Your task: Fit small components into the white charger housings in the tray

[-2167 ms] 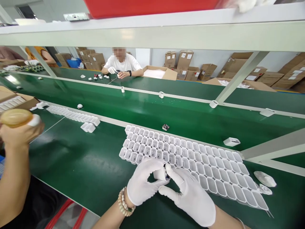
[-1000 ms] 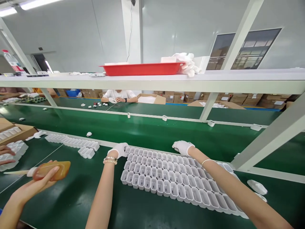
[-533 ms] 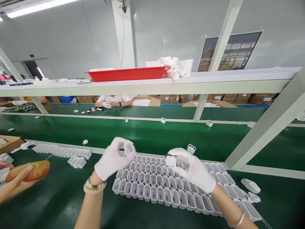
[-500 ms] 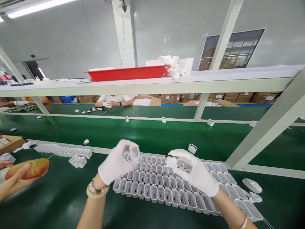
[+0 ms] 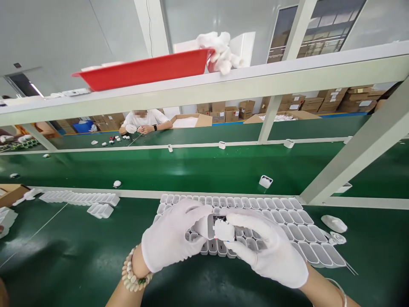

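My left hand (image 5: 172, 236), in a white glove, is closed around a white plastic case (image 5: 202, 227) lying on its side, its open end facing right. My right hand (image 5: 273, 245), also gloved, pinches a small white block with dark parts (image 5: 224, 230) between thumb and fingers. The block's left end meets the case's opening; how far inside it sits I cannot tell. Beneath both hands stand rows of open white plastic cases (image 5: 311, 233), partly hidden by the gloves.
A green conveyor belt (image 5: 191, 170) runs behind the bench, carrying a white unit (image 5: 266, 181). More cases (image 5: 100, 210) stand at the left. A slanted post (image 5: 354, 145) rises at right, near a plastic-wrapped bundle (image 5: 334, 223). Above, a shelf holds a red tray (image 5: 143, 72).
My hands have come together, bringing the case and the block end to end. The case has turned onto its side. A co-worker's hand holding an orange-yellow object at the left has left view.
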The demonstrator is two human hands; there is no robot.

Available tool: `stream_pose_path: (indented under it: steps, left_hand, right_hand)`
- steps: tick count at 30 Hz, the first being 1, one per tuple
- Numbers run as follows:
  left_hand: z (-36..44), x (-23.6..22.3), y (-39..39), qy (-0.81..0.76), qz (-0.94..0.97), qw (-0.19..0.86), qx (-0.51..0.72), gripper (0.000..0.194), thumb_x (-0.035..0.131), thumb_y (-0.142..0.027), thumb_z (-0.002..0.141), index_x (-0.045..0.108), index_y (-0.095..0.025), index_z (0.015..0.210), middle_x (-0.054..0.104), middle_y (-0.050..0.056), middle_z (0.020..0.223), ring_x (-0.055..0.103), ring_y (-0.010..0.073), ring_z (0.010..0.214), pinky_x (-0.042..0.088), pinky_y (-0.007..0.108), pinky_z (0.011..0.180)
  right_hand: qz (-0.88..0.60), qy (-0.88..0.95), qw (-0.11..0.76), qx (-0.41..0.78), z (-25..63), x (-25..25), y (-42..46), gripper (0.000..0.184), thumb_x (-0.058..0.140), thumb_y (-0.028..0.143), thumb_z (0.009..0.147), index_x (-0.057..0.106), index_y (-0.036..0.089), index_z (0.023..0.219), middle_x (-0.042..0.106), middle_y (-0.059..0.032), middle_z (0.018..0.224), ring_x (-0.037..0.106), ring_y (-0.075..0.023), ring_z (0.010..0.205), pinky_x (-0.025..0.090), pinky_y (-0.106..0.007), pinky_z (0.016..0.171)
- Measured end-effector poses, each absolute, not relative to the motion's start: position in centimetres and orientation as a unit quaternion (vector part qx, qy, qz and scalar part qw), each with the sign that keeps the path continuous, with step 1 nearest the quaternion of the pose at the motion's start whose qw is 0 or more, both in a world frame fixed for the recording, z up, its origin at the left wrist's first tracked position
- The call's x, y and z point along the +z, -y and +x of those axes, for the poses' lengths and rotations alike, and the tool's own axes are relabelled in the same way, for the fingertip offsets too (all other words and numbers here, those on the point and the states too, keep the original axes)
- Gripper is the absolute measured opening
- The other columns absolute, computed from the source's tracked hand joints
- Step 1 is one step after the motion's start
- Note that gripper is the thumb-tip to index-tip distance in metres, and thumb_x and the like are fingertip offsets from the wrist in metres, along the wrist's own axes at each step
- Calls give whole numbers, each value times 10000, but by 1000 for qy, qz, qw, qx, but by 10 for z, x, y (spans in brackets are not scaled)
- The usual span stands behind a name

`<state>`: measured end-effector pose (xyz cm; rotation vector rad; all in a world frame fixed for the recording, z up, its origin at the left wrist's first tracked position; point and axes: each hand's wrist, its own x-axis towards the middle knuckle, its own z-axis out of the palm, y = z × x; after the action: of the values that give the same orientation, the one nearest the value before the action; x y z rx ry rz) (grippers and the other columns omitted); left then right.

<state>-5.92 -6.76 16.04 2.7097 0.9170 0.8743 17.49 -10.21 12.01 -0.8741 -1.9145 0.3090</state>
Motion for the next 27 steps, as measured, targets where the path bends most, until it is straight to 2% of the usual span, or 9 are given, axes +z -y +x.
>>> stream_pose_path:
  steps: [6, 11, 15, 23, 27]
  left_hand:
    - [-58, 159, 69, -314, 900, 69, 294, 492, 643, -137, 750, 551, -229, 1225, 677, 70, 1118, 662, 222, 1013, 578, 356, 894]
    - [-57, 159, 70, -305, 900, 57, 305, 409, 645, -151, 741, 575, -228, 1137, 701, 63, 1082, 680, 225, 977, 586, 358, 862]
    - [-55, 162, 72, -312, 898, 37, 309, 435, 638, -130, 712, 568, -230, 1129, 712, 47, 1039, 688, 223, 921, 590, 343, 794]
    - [-50, 164, 74, -299, 906, 3, 299, 396, 611, -98, 693, 560, -209, 1070, 709, 38, 969, 681, 204, 829, 583, 316, 720]
    - [-48, 162, 76, -309, 908, -5, 284, 371, 602, -115, 698, 557, -206, 1054, 701, 42, 955, 674, 210, 813, 583, 321, 686]
  right_hand:
    - [-364, 768, 512, 124, 172, 121, 101, 403, 633, 140, 848, 556, 302, 1208, 755, -31, 1092, 735, -220, 978, 630, -352, 834]
    - [-358, 777, 505, 114, 170, 122, 102, 426, 640, 148, 852, 541, 299, 1238, 743, -47, 1134, 722, -232, 1021, 623, -379, 869]
    - [-370, 779, 494, 111, 172, 121, 106, 417, 653, 170, 852, 555, 303, 1235, 736, -62, 1149, 716, -254, 1036, 614, -416, 882]
    - [-395, 788, 466, 80, 168, 119, 109, 332, 627, 206, 884, 573, 338, 1184, 737, -18, 1164, 727, -229, 1002, 618, -393, 852]
    - [-422, 792, 435, 76, 167, 116, 107, 352, 628, 261, 896, 575, 331, 1237, 747, -27, 1140, 732, -261, 984, 616, -439, 868]
